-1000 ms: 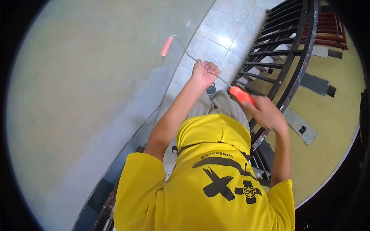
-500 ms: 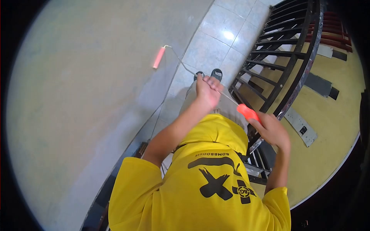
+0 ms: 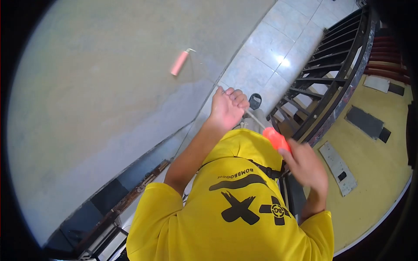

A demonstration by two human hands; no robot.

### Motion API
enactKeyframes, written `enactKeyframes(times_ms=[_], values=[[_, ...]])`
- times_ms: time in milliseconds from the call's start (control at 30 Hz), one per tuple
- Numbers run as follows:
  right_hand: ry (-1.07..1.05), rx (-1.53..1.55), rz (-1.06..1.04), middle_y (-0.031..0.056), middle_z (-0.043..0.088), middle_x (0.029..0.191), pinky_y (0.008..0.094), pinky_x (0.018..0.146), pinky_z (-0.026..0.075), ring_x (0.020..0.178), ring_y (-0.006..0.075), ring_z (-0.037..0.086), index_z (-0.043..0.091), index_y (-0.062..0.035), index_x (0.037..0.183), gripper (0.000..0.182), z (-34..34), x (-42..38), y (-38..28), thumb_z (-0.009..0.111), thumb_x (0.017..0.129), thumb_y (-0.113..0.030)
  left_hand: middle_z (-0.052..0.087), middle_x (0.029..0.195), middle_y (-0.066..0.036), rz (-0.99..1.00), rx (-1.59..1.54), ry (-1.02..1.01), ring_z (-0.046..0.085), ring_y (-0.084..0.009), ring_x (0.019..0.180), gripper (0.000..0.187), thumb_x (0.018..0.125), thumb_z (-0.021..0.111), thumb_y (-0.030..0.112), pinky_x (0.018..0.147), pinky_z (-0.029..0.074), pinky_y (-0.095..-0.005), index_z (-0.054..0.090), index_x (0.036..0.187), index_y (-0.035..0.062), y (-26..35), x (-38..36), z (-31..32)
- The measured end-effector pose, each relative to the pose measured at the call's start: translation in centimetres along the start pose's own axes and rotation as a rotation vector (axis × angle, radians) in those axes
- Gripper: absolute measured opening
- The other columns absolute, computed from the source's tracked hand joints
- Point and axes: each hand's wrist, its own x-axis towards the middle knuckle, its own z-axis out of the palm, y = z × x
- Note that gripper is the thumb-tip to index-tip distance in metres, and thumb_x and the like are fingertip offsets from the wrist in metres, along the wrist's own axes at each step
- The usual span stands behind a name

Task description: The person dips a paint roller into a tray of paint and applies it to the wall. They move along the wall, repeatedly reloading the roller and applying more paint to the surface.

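A paint roller [image 3: 179, 63] with a pink sleeve is against the pale wall [image 3: 109, 78], left of the tiled floor. From it a thin metal rod runs down to the right. My left hand [image 3: 229, 106] is closed around that rod near its middle. The orange-red handle [image 3: 275, 138] at the rod's lower end is gripped by my right hand [image 3: 306, 165]. Where the rod passes near the wall it is blurred. Part of the wall beside the floor edge looks lighter and greyer.
A dark metal railing [image 3: 320, 81] curves along the right of the tiled floor [image 3: 261, 52]. Beyond it lies a yellow surface [image 3: 379, 152] with grey plates. Dark tiles and wooden pieces [image 3: 148, 178] are at lower left. One sandal [image 3: 255, 101] shows below the hands.
The view has shifted, so the railing and floor appear farther right. My left hand has moved left relative to my body. Both hands keep their hold, and one sandal is now out of sight.
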Motion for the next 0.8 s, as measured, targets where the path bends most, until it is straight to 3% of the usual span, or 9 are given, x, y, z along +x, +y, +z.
enactKeyframes(times_ms=[33, 100, 200, 300, 367, 500, 567, 700, 800], values=[[0.035, -0.026, -0.063, 0.0271, 0.056, 0.071, 0.0509, 0.064, 0.042, 0.071, 0.0465, 0.054, 0.053, 0.0030, 0.089, 0.030, -0.7, -2.0, -0.6, 0.051, 0.091, -0.027, 0.028, 0.062, -0.002, 0.027, -0.008, -0.062, 0.026, -0.0150, 0.054, 0.048, 0.099, 0.014, 0.044, 0.053, 0.026, -0.0295, 0.033, 0.070, 0.0111, -0.7, -1.8, 1.6], [-0.003, -0.028, -0.041, 0.0271, 0.056, 0.071, 0.0512, 0.065, 0.042, 0.073, 0.0463, 0.055, 0.052, 0.0045, 0.090, 0.031, -1.6, -3.4, -0.8, 0.050, 0.092, -0.026, 0.029, 0.064, -0.003, 0.092, -0.043, -0.179, 0.026, -0.0163, 0.055, 0.048, 0.099, 0.014, 0.043, 0.055, 0.026, -0.0300, 0.033, 0.070, 0.0093, -1.8, -4.4, 3.1], [0.070, -0.110, -0.128, 0.0260, 0.056, 0.070, 0.0504, 0.065, 0.042, 0.073, 0.0454, 0.055, 0.053, 0.0046, 0.093, 0.034, -0.4, -1.3, 1.6, 0.048, 0.093, -0.029, 0.028, 0.063, -0.003, 0.100, -0.024, -0.149, 0.026, -0.0161, 0.054, 0.048, 0.099, 0.014, 0.043, 0.054, 0.026, -0.0300, 0.033, 0.070, 0.0092, -1.7, -0.6, 0.7], [0.209, -0.121, -0.259, 0.0261, 0.058, 0.070, 0.0505, 0.067, 0.044, 0.072, 0.0450, 0.057, 0.057, 0.0072, 0.087, 0.041, 4.1, 4.6, 5.4, 0.045, 0.094, -0.032, 0.025, 0.057, -0.001, -0.021, 0.007, 0.048, 0.023, -0.0144, 0.049, 0.049, 0.099, 0.015, 0.042, 0.048, 0.024, -0.0290, 0.032, 0.065, 0.0106, 0.5, 7.5, -4.1], [0.021, -0.050, -0.113, 0.0294, 0.059, 0.074, 0.0503, 0.070, 0.045, 0.076, 0.0457, 0.059, 0.058, 0.0087, 0.077, 0.046, 5.5, 9.0, 6.1, 0.044, 0.094, -0.032, 0.022, 0.051, 0.000, -0.090, 0.037, 0.174, 0.021, -0.0135, 0.045, 0.046, 0.098, 0.018, 0.037, 0.045, 0.023, -0.0282, 0.029, 0.061, 0.0121, 2.1, 13.4, -7.0], [0.098, -0.035, -0.125, 0.0310, 0.058, 0.075, 0.0486, 0.069, 0.046, 0.076, 0.0442, 0.060, 0.058, 0.0085, 0.073, 0.048, 11.0, 16.8, 9.5, 0.045, 0.093, -0.033, 0.020, 0.049, 0.000, -0.168, 0.160, 0.325, 0.019, -0.0136, 0.043, 0.039, 0.095, 0.020, 0.026, 0.044, 0.023, -0.0268, 0.028, 0.059, 0.0126, 5.9, 22.2, -13.4], [0.121, -0.052, -0.151, 0.0302, 0.059, 0.074, 0.0489, 0.069, 0.046, 0.075, 0.0447, 0.059, 0.057, 0.0084, 0.074, 0.047, 10.8, 16.0, 9.8, 0.045, 0.092, -0.033, 0.023, 0.051, 0.000, -0.174, 0.173, 0.285, 0.021, -0.0139, 0.044, 0.039, 0.096, 0.020, 0.027, 0.044, 0.024, -0.0267, 0.029, 0.061, 0.0116, 5.6, 22.4, -13.7], [0.147, -0.012, -0.117, 0.0292, 0.058, 0.074, 0.0518, 0.070, 0.043, 0.074, 0.0473, 0.056, 0.057, 0.0082, 0.083, 0.040, 3.1, 5.7, 3.8, 0.047, 0.092, -0.030, 0.030, 0.060, -0.002, -0.102, 0.137, 0.013, 0.028, -0.0141, 0.051, 0.042, 0.099, 0.019, 0.033, 0.051, 0.029, -0.0275, 0.032, 0.067, 0.0091, 2.3, 8.7, -3.4], [0.121, 0.006, -0.011, 0.0301, 0.058, 0.077, 0.0525, 0.070, 0.043, 0.077, 0.0462, 0.056, 0.056, 0.0076, 0.090, 0.037, 2.6, 4.8, 1.5, 0.047, 0.092, -0.029, 0.032, 0.064, -0.002, -0.083, 0.227, -0.001, 0.030, -0.0141, 0.055, 0.042, 0.099, 0.018, 0.035, 0.055, 0.031, -0.0280, 0.033, 0.070, 0.0080, 2.7, 6.3, -2.8]])
